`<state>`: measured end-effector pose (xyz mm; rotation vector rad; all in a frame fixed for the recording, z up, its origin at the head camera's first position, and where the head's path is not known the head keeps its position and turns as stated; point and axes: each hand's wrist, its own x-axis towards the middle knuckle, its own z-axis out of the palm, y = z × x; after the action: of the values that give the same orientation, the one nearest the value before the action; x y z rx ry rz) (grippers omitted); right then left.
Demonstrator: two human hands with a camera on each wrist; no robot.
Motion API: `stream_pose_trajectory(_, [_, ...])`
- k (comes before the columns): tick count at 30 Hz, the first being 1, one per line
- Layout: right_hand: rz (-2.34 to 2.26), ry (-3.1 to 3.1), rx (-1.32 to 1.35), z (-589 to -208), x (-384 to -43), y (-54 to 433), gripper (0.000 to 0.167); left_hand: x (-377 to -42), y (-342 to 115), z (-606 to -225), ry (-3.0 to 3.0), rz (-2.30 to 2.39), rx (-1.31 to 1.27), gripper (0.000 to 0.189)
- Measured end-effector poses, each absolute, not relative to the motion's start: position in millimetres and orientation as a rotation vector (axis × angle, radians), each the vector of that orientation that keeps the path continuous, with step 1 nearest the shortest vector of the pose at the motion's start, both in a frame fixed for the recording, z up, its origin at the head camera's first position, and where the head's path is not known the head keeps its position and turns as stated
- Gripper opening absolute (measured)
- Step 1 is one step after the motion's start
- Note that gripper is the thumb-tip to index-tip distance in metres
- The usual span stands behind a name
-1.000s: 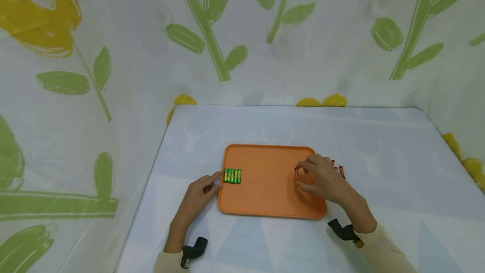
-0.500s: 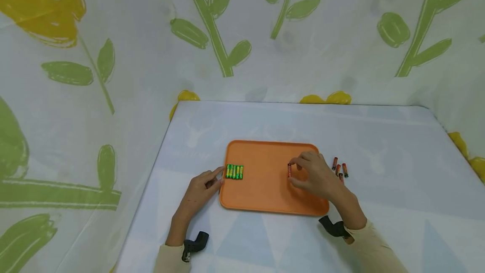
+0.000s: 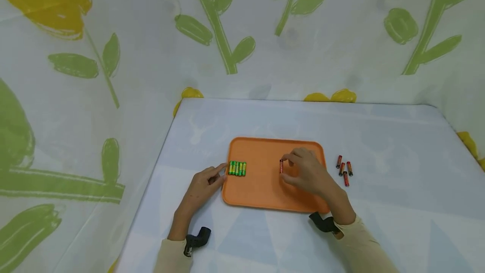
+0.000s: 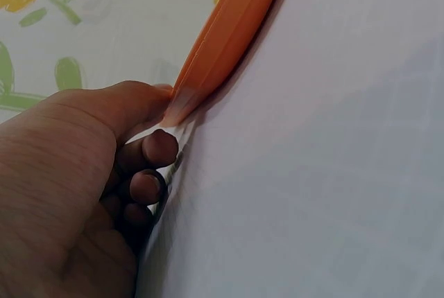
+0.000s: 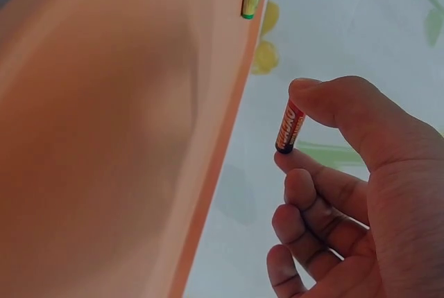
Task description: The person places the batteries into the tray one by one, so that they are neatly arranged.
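My right hand [image 3: 305, 171] pinches a red battery [image 3: 281, 166] upright between thumb and fingertip, over the right half of an orange tray [image 3: 261, 195]. Up close in the right wrist view, the battery [image 5: 289, 128] shows a black end and pale lettering, with the other fingers loosely bent below. Several green-and-yellow batteries [image 3: 237, 169] stand side by side in a row along the tray's left edge. At that edge, my left hand [image 3: 202, 186] touches the rim with its fingertips, its other fingers loosely bent underneath in the left wrist view.
Several loose red batteries [image 3: 342, 169] lie on the pale patterned tablecloth [image 3: 394, 172] to the right of the tray. A floral cloth [image 3: 151, 45] hangs behind the table and on its left. Each wrist carries a black camera mount [image 3: 198, 239].
My right hand has carried the red battery leftward over the tray, uncovering the loose red batteries on the right. The left hand stays at the tray's rim. The head view has shifted slightly.
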<state>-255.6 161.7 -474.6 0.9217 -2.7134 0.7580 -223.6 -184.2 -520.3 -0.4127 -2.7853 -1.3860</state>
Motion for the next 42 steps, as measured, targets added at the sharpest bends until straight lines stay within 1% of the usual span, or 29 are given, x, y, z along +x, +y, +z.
stream_pose_trajectory(9, [0.748, -2.725, 0.923, -474, -257, 144, 0.033, -225, -183, -518, -2.811, -1.359, -0.404, 0.042])
stream_pose_trajectory(24, [0.780, -2.748, 0.941, -475, -262, 122, 0.035, -225, -182, -516, -2.820, -1.362, -0.395, 0.042])
stream_pose_trajectory(30, [0.797, -2.757, 0.956, -478, -263, 115, 0.032, -224, -181, -515, -2.837, -1.352, -0.384, 0.042])
stream_pose_trajectory(42, [0.778, -2.757, 0.992, -478, -266, 100, 0.031, -227, -182, -515, -2.842, -1.329, -0.396, 0.042])
